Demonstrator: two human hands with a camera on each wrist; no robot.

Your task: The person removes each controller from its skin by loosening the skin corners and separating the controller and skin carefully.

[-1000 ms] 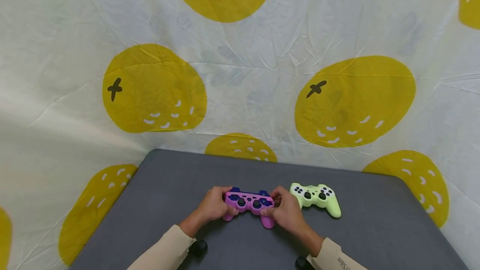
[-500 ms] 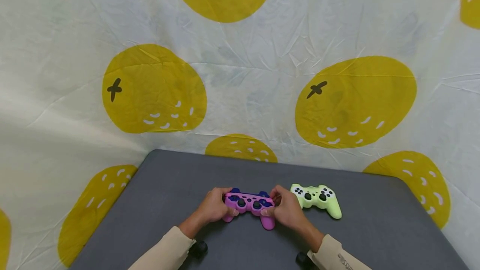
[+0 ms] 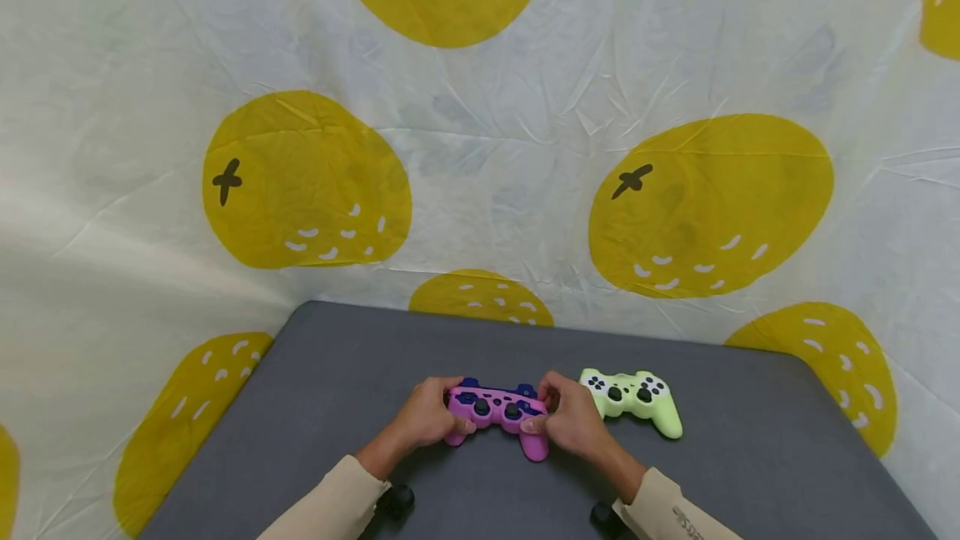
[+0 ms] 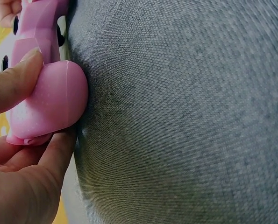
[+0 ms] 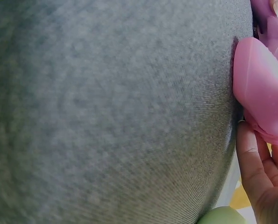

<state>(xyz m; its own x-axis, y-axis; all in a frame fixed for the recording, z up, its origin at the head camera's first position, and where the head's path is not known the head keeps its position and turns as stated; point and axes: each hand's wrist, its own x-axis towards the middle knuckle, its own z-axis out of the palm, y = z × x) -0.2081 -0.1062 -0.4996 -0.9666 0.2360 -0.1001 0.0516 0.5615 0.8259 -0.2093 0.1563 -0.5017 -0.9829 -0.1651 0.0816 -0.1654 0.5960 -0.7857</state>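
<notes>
A game controller in a pink cover, with dark blue showing at its top edge and buttons, lies on the grey table between my two hands. My left hand holds its left end, thumb on the front of the grip and fingers behind; the left wrist view shows the thumb pressing the pink cover. My right hand holds the right end, thumb near the right grip, the forefinger bent at the upper corner. In the right wrist view, fingers reach under the cover's far edge, close to the tabletop.
A second controller in a pale green cover lies just right of my right hand. The grey table ends at the back against a white cloth printed with yellow fruit.
Both hands stay on the pink controller in nearly the same place. The thin pink edge along its top seems to sit closer to the front face now. The green controller has not moved.
</notes>
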